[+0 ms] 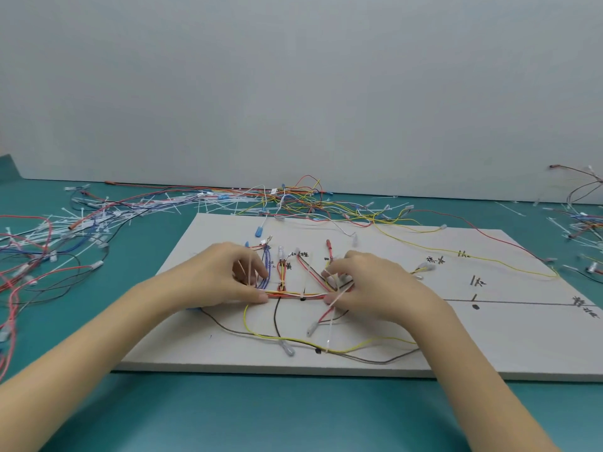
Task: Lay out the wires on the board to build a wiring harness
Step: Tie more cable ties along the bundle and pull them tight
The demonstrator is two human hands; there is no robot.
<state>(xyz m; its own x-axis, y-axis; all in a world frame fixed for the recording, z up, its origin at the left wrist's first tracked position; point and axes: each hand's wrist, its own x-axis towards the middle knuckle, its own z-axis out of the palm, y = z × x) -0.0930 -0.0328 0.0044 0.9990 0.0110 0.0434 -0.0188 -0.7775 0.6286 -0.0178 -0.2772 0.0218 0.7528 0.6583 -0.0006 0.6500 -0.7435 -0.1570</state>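
Note:
A white board (489,340) with black hand-written marks lies on the teal table. Across its middle runs a bundle of red, yellow and white wires (293,294), bound by a white cable tie (303,293). My left hand (228,278) pinches the bundle's left end, with a white tie between its fingers. My right hand (365,285) pinches the bundle's right end together with another white cable tie (331,324) that trails toward me. Blue (266,265), red and yellow branch wires rise from the bundle toward the far edge. Loose yellow (326,349) and brown wires loop over the near part.
A big tangle of loose wires and white cable ties (98,220) covers the table to the left and along the wall behind the board. A smaller pile (584,223) lies at the far right. A long yellow wire (489,257) crosses the board's right half.

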